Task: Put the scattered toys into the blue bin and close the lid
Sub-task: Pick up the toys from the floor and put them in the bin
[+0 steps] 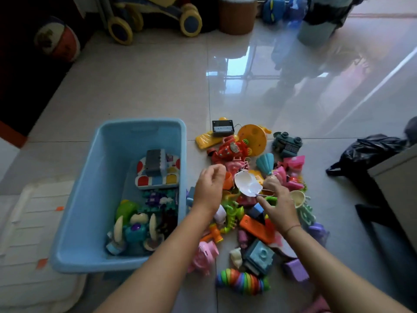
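Observation:
The blue bin (90, 177) stands open on the floor at the left, with several toys in it, among them a striped toy boat (158, 175) and a teal bug toy (135, 231). To its right lies a pile of scattered toys (248, 199). My right hand (278, 204) pinches a white shell-shaped toy (247, 183) over the pile. My left hand (208, 188) hovers beside the bin's right rim, fingers loosely curled, holding nothing that I can see. A white lid (33, 222) lies flat left of the bin.
A rainbow slinky toy (242, 282) and a teal block (259, 256) lie at the pile's near edge. A black bag (365, 154) and dark furniture (397, 199) stand at the right. A toy stroller (153, 16), a ball (57, 39) and a brown basket (237, 14) line the far wall.

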`<state>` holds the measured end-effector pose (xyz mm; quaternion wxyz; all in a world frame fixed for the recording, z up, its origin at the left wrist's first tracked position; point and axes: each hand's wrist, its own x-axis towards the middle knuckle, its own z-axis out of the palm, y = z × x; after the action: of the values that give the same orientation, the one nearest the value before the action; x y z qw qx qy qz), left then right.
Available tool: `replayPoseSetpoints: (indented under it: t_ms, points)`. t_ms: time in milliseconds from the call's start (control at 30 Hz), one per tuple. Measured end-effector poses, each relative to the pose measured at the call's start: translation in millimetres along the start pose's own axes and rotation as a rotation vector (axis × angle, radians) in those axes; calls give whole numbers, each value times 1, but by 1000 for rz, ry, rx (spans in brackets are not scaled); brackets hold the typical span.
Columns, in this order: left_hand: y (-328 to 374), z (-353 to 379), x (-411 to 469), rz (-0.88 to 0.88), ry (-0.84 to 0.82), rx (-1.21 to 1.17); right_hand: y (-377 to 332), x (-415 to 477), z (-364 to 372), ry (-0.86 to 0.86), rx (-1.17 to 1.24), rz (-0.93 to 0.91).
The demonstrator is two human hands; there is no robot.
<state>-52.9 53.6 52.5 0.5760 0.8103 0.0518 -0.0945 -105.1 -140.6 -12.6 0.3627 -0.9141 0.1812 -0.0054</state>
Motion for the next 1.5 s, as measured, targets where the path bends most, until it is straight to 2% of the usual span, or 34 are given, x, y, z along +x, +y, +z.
replayPoseSetpoints:
  t_ms: [133, 300, 433, 567, 667, 767, 867, 967, 1100, 1167, 1233, 1300, 1367, 1500]
  points:
    - [-69, 39, -16, -166, -208, 339, 37, -15, 0, -42, -129, 125]
    - [-113, 55, -21, -51, -232, 700, 53, -29, 22, -91, -159, 210]
    - [-105, 75, -14, 76, -290, 769, 50, -30, 35, -36, -4, 214]
    - [-92, 109, 1, 106, -346, 659, 51, -29, 30, 81, 107, 199]
    - [-89, 128, 16, 125, -475, 657, 64, -31, 16, 174, 141, 187]
    - [-90, 130, 28, 141, -630, 763, 80, -34, 7, 205, 137, 177]
    - [-91, 121, 29, 200, -654, 774, 81, -38, 7, 190, 141, 173]
    - [-72, 99, 20, 160, -454, 567, 58, -37, 8, 207, 190, 143]
    - [-27, 46, -17, 269, -29, 288, -2, -30, 2, 322, 391, 64]
    - [-8, 10, -36, 289, 268, 199, -44, -29, 2, 342, 458, 4]
    - [-1, -29, -46, 246, 603, 111, -94, -34, 7, 253, 524, -97]
    - [-9, -70, -43, 109, 834, 11, -145, -44, 23, 84, 560, -213]
    - [-29, -107, -36, -54, 901, -20, -189, -54, 50, -52, 519, -301]
    - [-50, -154, -21, -248, 785, 16, -248, -56, 97, -280, 518, -319]
